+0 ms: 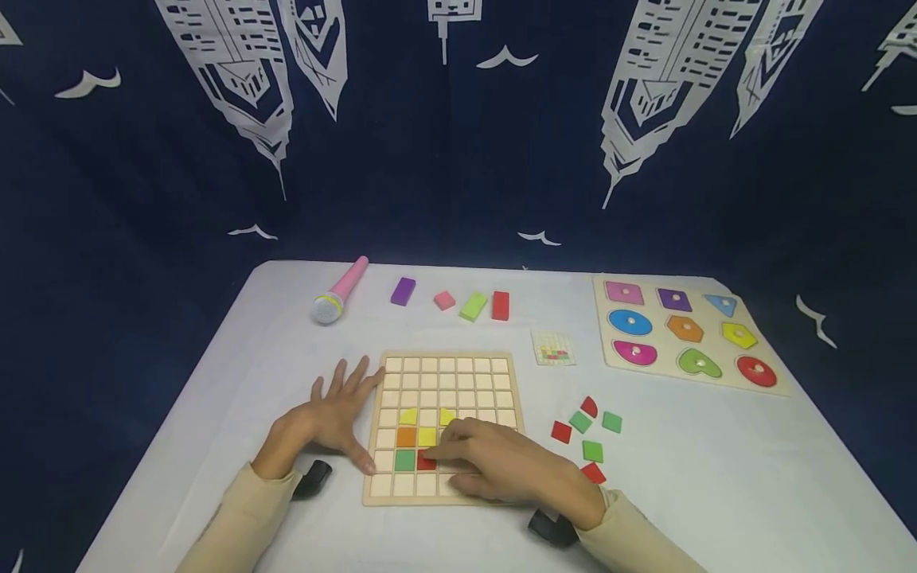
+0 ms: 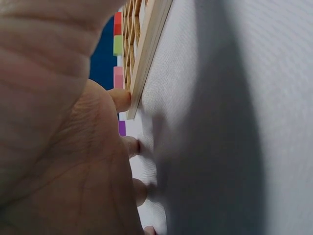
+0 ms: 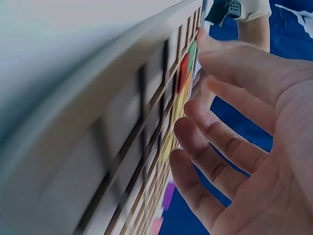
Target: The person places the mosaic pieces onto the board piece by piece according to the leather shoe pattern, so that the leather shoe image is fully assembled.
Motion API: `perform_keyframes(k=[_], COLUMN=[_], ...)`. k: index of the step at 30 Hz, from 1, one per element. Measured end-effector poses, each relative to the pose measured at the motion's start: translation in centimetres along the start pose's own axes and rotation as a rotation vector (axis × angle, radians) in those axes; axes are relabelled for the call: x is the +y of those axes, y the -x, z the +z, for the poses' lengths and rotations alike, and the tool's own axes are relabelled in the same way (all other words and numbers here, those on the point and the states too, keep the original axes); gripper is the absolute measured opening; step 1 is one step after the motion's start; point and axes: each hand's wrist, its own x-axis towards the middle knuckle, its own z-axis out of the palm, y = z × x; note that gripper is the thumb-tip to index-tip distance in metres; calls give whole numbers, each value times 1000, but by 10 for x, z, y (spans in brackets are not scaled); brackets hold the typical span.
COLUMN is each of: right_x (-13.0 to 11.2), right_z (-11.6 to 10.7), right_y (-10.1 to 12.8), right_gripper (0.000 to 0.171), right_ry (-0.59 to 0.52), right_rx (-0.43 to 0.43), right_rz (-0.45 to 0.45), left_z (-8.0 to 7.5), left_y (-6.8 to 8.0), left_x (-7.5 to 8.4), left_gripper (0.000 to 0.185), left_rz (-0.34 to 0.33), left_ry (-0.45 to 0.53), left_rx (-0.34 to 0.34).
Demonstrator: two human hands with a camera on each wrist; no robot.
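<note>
While the left side of the wooden grid board (image 1: 401,501) is met by the left hand (image 1: 333,414), its fingers are seen spread wide, with nothing gripped; the thumb and index finger are placed at the board's edge. To the right, a green tile (image 1: 404,460) is found in the board's second column, with an orange tile (image 1: 406,437) just beyond it. In the third column, beside the green one, a red tile (image 1: 425,464) is touched by a fingertip of the right hand (image 1: 501,461); a yellow tile (image 1: 427,436) is noted directly beyond. The right hand's fingers are held apart and gently bent, and no pinch is shown. Whether the red tile is fully seated cannot be told, as it is partly covered. The step is judged to be the settling of that tile: its sides should be squared with the cell walls, and even pressure applied straight down, so that neighbours are not nudged. The board should be steadied lightly from the left. Further right, a pattern card (image 1: 554,348) is laid, and loose red and green pieces (image 1: 612,422) are scattered nearer; these should not be brushed by the right hand.
</note>
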Motion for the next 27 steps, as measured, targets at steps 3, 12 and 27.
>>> perform_keyframes(k=[3, 12, 27], right_x=[12, 52, 77], right_z=[-4, -17, -24], right_y=[18, 69, 95], right_gripper=[41, 32, 21], right_ry=[-13, -16, 19], right_rx=[21, 125, 152], right_rz=[33, 258, 537], left_z=[-2, -4, 1], left_y=[0, -1, 5], left_x=[-1, -1, 0], left_gripper=[151, 150, 151], left_rz=[7, 2, 14], left_ry=[-2, 21, 31], left_rx=[3, 14, 21])
